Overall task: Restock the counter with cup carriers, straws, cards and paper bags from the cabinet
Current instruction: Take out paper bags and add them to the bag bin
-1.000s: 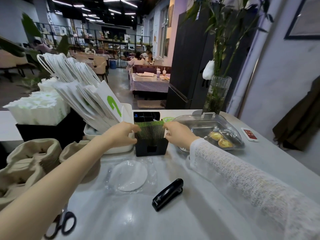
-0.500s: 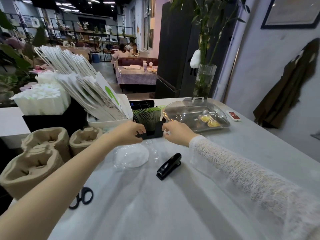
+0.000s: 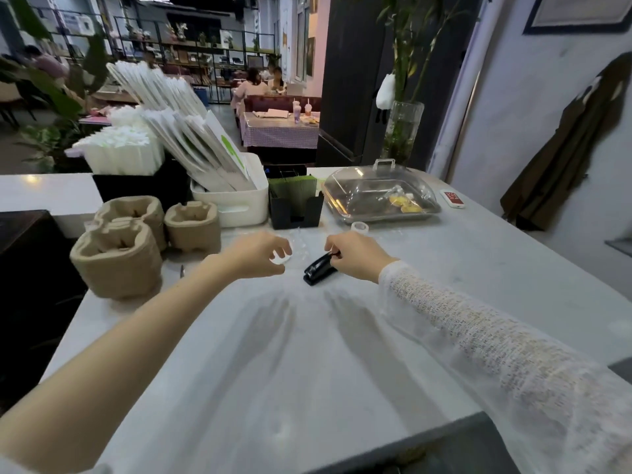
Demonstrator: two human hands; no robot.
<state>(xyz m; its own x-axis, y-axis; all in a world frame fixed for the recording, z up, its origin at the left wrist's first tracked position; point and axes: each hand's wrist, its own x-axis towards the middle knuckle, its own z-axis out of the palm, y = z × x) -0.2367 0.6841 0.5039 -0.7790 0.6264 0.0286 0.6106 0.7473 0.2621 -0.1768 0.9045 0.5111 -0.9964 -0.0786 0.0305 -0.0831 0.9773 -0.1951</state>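
Observation:
A black holder (image 3: 296,213) packed with green cards (image 3: 293,189) stands at the back of the white counter (image 3: 307,354). Left of it, a white bin (image 3: 247,204) holds leaning paper bags (image 3: 191,138). A black box (image 3: 136,190) carries white wrapped straws (image 3: 119,152). Stacks of brown pulp cup carriers (image 3: 118,260) sit at the left edge. My left hand (image 3: 260,253) hovers with fingers loosely apart and empty, a short way in front of the holder. My right hand (image 3: 355,254) has curled fingers at the far end of a black stapler (image 3: 318,272); a grip is unclear.
A plastic-wrapped white round pack (image 3: 284,260) lies under my left hand. A tape roll (image 3: 359,226) and a clear-lidded tray (image 3: 379,196) with pastries sit behind my right hand. A glass vase (image 3: 400,131) stands at the back right. A scissor tip (image 3: 182,271) shows by the carriers.
Both hands let go of the card holder and drew back towards me. The holder now stands alone. My view has pulled back from the counter.

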